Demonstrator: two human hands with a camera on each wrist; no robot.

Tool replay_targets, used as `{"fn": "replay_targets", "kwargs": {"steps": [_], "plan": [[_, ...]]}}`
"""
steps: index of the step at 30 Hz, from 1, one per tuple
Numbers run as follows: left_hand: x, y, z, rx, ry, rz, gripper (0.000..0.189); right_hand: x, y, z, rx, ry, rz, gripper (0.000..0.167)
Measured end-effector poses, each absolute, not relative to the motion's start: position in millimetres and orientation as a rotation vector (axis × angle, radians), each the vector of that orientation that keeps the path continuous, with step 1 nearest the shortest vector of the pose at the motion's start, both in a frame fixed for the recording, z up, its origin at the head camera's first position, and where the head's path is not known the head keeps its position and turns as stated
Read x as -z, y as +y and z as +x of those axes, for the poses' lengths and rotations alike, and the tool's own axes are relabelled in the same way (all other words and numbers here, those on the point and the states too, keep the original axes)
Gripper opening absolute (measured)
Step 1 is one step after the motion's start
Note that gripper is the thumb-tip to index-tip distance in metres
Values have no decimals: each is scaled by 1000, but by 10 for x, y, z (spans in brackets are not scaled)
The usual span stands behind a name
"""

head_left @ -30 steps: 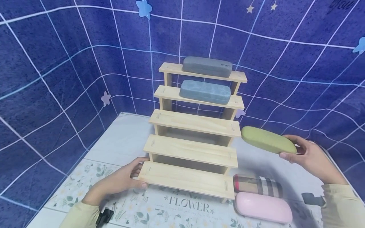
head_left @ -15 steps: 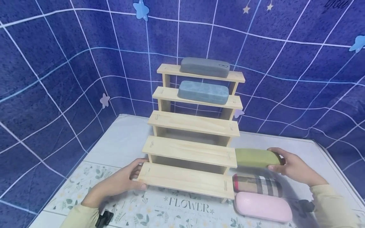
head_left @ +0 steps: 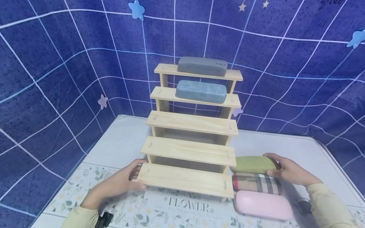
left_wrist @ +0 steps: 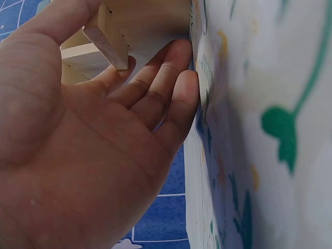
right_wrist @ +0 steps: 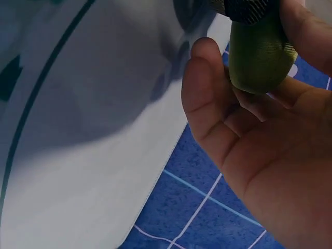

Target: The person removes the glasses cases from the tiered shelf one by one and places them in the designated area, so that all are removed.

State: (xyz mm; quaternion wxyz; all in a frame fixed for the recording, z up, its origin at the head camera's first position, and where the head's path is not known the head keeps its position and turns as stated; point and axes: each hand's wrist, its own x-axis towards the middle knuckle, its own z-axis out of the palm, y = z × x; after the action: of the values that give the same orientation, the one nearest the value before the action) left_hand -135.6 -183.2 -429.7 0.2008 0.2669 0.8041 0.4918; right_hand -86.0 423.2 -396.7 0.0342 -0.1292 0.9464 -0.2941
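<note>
A stepped wooden display rack (head_left: 188,152) stands mid-table. My left hand (head_left: 115,182) holds the left end of its lowest step, thumb at the front and fingers behind; the left wrist view shows that hand (left_wrist: 98,129) around the plank's end. To the right of the rack, my right hand (head_left: 291,169) grips the right end of a green glasses case (head_left: 252,164) between thumb and fingers. This case lies just behind a plaid glasses case (head_left: 256,183); whether it bears on the table cannot be told. A pink glasses case (head_left: 262,205) lies in front.
On the rack's top step sits a grey glasses case (head_left: 202,66), with a blue glasses case (head_left: 201,91) one step below. A white table cover (head_left: 122,136) with a floral front part lies underneath. Dark blue gridded cloth (head_left: 114,28) hangs behind and at the sides.
My right hand has brought the green glasses case down and toward me, from beside the middle step to just behind the plaid one. The left hand keeps its place on the rack.
</note>
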Motion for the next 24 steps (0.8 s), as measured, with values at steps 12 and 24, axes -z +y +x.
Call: {"fn": "replay_targets", "kwargs": {"steps": [12,24], "plan": [[4284,-1808,-1350,-1392,2236,764,84,3998,4318,-770,896,2951,-463,64],[4282,-1809,-1348,-1380,2244,751,83,4009,4422,-705,903,2888,-472,65]]}}
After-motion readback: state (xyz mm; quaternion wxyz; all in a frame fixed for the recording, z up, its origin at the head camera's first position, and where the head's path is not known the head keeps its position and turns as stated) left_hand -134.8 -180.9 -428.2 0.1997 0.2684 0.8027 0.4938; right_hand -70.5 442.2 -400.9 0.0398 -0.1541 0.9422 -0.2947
